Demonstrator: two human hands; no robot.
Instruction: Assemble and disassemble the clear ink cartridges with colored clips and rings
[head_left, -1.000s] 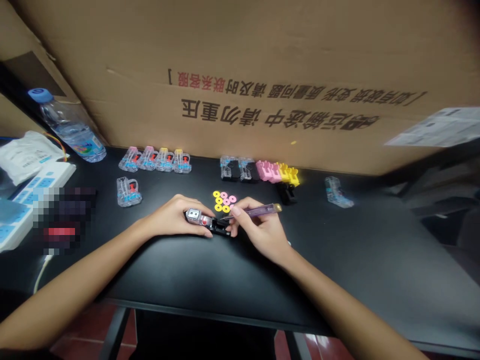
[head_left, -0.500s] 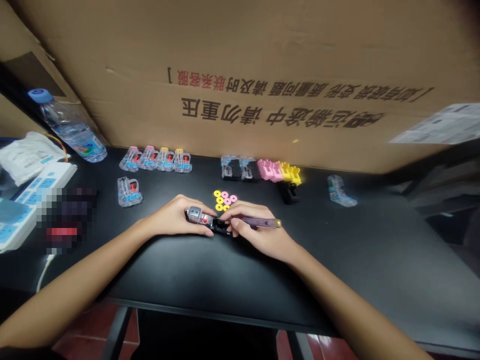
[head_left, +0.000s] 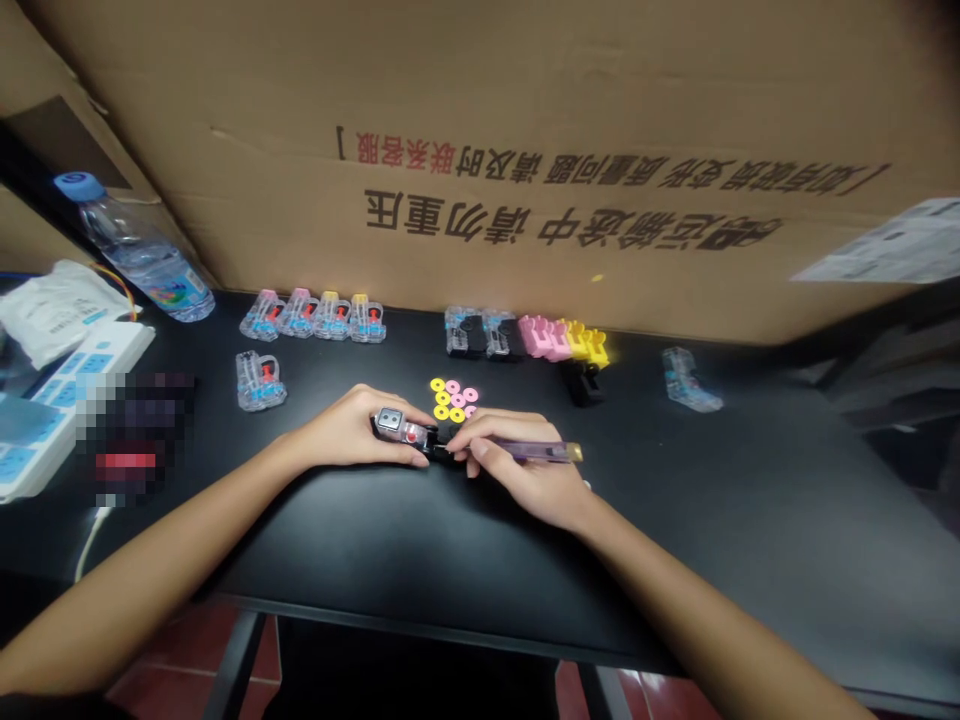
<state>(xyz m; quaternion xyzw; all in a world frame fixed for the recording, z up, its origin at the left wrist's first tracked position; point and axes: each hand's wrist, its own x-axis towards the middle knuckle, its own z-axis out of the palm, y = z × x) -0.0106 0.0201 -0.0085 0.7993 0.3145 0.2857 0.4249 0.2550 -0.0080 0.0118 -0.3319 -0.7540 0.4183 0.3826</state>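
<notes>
My left hand [head_left: 350,428] is closed around a small clear-and-black plastic assembly [head_left: 412,433]. It has a silver block with two dark dots at its left end and a red spot at its middle. From the right, my right hand [head_left: 525,468] grips a screwdriver [head_left: 536,452] with a see-through purple handle and a gold end. Its thin shaft points left at the black part of the assembly; whether the tip touches cannot be made out. Just behind my hands lie several yellow and pink rings [head_left: 442,398].
Behind stand clear plastic pieces [head_left: 332,318], clear-and-black pieces [head_left: 465,335], pink holders [head_left: 536,337], yellow holders [head_left: 589,343] and a black holder [head_left: 583,383]. A cardboard box [head_left: 480,80] walls the back. At left are a water bottle [head_left: 154,260] and power strip [head_left: 90,370].
My right hand and the screwdriver have shifted slightly right, and more of the thin shaft shows. The left hand keeps its hold. The view has moved a little.
</notes>
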